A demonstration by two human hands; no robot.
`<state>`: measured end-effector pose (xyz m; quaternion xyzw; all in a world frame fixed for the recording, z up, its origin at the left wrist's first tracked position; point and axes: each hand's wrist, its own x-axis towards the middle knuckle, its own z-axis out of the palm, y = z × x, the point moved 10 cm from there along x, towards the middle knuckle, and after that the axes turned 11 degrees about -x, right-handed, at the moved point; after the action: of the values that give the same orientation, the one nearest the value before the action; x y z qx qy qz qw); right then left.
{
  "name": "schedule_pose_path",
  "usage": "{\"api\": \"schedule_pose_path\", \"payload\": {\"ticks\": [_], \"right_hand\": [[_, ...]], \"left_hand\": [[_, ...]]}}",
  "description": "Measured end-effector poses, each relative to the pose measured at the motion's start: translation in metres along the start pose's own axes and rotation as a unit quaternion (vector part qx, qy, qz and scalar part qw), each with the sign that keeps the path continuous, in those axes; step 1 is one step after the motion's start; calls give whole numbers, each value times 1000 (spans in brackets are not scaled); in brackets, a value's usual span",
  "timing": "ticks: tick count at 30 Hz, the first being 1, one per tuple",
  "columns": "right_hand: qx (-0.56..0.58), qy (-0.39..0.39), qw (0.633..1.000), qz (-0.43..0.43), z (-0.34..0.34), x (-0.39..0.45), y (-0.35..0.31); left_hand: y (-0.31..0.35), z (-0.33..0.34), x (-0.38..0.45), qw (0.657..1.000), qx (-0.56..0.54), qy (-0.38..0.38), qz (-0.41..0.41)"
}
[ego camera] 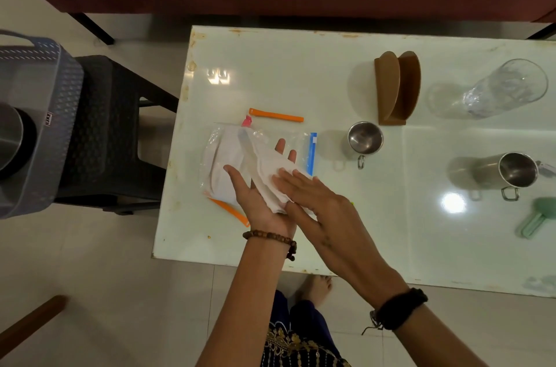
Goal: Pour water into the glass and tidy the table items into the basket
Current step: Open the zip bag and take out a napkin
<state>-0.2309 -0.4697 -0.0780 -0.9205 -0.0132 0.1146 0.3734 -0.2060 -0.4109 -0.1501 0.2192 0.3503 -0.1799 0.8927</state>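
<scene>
The room I stand in is dim and a bit yellow. Light comes from above and makes two bright white spots on my shiny counter (270,72). Soft gray shadows lie beside the cups. The edges of the picture bend and look fuzzy. My sleeve at the bottom is blurry.

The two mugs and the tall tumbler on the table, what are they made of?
The small mug and big mug look like stainless steel: grey, shiny, with wire handles. The tumbler is see-through, glass or clear plastic; I cannot tell which.
</scene>
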Motion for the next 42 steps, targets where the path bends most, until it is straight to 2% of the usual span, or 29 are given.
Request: {"api": "schedule_pose_path", "payload": {"ticks": [7,11,15,17,20,23,25,29,31,37,40,42], "right_hand": [[41,-16,999,31,7,-1,4],[158,-36,982,98,17,-7,14],[174,5,980,93,4,-7,22],[241,39,963,113,-7,-7,31],[352,101,914,173,-28,-11,51],[388,135,882,232,-35,-17,77],[365,135,894,223,-38,-19,76],[259,126,943,168,-36,-25,57],[218,135,953,163,-34,-27,56],[268,55,942,197,-14,-33,63],[234,106,948,187,-32,-34,71],[263,156,930,203,-43,-42,83]], "left_hand": [[-4,0,0,1000,14,11,17],[-7,-1,0,999,37,19,10],[-14,-1,3,999,13,30,10],[-20,1,3,1000,4,20,-9],[-21,9,0,999,15,-17,-35],[-20,16,-1,997,26,-49,-48],[-22,18,-1,998,21,-43,-46],[-37,24,-1,998,27,-23,-44],[-43,24,-1,998,47,-9,-34],[-47,31,0,995,97,-12,23],[-58,35,3,997,76,-25,0],[-66,37,5,996,77,-45,-23]]}}
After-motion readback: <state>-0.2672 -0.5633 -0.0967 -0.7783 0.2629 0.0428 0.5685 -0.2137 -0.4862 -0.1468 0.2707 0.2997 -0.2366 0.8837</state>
